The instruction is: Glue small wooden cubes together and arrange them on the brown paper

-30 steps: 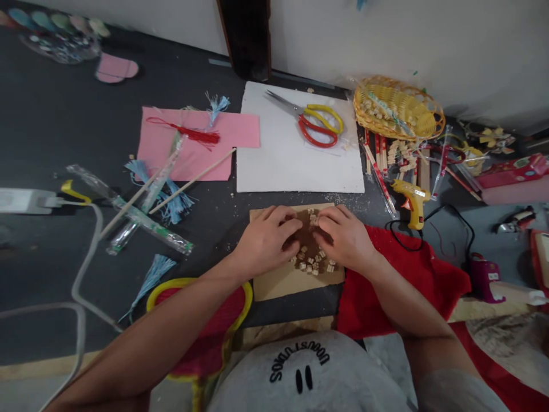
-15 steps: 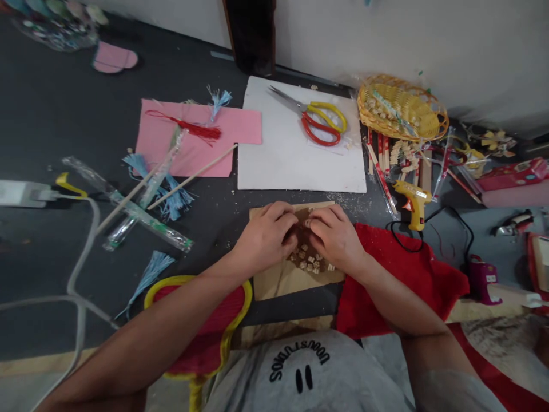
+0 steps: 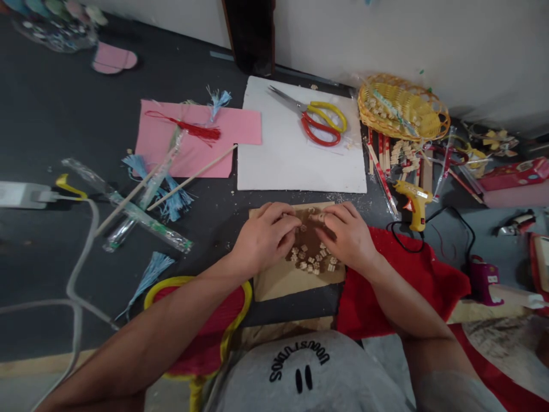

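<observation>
Both of my hands are over a tan board (image 3: pixel 274 284) in front of me. My left hand (image 3: pixel 268 234) is closed in a pinch at the board's left side, and whatever its fingers hold is too small to make out. My right hand (image 3: pixel 349 234) pinches a small pale wooden piece (image 3: pixel 316 217) between thumb and fingertips. Between and below the hands, several small notched wooden pieces (image 3: pixel 309 264) lie loosely in a curved cluster on the board. The fingers partly hide its upper middle.
Scissors (image 3: pixel 311 109) lie on a white sheet (image 3: pixel 278 166) beyond the board. A yellow glue gun (image 3: pixel 414 203) and a wicker basket (image 3: pixel 364 117) are to the right, above red cloth (image 3: pixel 398 280). Pink card (image 3: pixel 244 126), tassels (image 3: pixel 152 272) and a yellow-rimmed fan (image 3: pixel 189 326) are to the left.
My right hand has shifted slightly right, away from the left, showing more wooden pieces between them. The left hand has moved only a little.
</observation>
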Tool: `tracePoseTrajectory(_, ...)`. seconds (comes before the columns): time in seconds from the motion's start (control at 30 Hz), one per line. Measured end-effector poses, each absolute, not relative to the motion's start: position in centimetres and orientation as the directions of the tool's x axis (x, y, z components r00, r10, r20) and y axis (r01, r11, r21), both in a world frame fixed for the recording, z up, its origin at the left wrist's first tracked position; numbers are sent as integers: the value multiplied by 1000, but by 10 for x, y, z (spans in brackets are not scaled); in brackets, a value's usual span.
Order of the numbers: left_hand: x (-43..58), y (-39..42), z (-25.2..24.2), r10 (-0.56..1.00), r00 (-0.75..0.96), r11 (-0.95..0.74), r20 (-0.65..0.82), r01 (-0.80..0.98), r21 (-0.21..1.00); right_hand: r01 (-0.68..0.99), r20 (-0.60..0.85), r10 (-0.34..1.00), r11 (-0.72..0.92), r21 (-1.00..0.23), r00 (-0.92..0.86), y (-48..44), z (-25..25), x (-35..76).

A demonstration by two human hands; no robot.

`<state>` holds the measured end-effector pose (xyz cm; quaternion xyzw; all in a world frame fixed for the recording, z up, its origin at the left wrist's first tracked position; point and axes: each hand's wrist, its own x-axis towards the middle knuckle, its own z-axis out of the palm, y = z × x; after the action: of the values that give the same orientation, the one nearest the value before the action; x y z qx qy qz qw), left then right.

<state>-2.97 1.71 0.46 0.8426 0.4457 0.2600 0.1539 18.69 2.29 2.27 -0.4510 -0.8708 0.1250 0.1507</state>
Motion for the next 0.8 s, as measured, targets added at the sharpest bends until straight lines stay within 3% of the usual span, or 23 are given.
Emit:
tracePoseTrajectory(0.37, -22, 16, 3, 858, 485, -502, 167, 729, 465, 783, 110, 851, 517, -346, -513, 27, 14, 182)
tracePoseTrajectory(0.8, -19, 16, 0, 870, 465, -482, 166, 725, 492, 756, 81, 805, 582, -301, -588, 23, 17, 181)
